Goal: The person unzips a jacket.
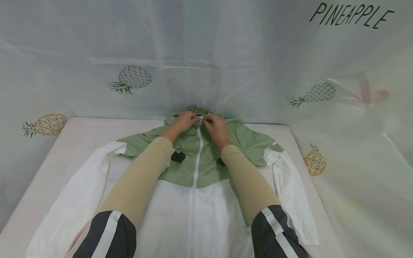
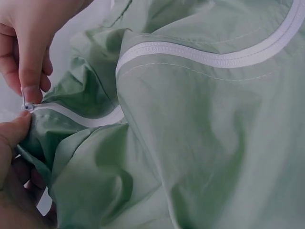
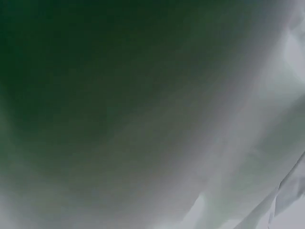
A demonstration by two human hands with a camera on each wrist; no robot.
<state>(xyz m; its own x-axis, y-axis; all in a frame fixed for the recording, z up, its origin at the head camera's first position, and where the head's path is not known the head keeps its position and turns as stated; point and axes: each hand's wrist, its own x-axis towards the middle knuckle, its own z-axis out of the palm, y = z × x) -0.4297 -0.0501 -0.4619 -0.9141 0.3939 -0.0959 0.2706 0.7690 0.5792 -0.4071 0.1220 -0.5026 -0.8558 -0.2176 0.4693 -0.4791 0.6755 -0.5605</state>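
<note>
Striped sleeves [image 1: 126, 233] nearest; I judge zipper [image 1: 199, 154] closed; right hand [image 1: 218, 129] pinches pull [image 2: 24, 98], left hand [image 1: 184, 122] collar [image 2: 42, 128]; remaining work unclear.

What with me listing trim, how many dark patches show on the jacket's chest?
2: one dark patch left of the zipper, another patch right of it, partly behind the right tan sleeve. More may be hidden.

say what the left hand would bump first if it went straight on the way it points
The left hand would probably meet the zipper slider first, right by its thumb tip, then the right hand facing it; exact depth is hard to judge.
</note>
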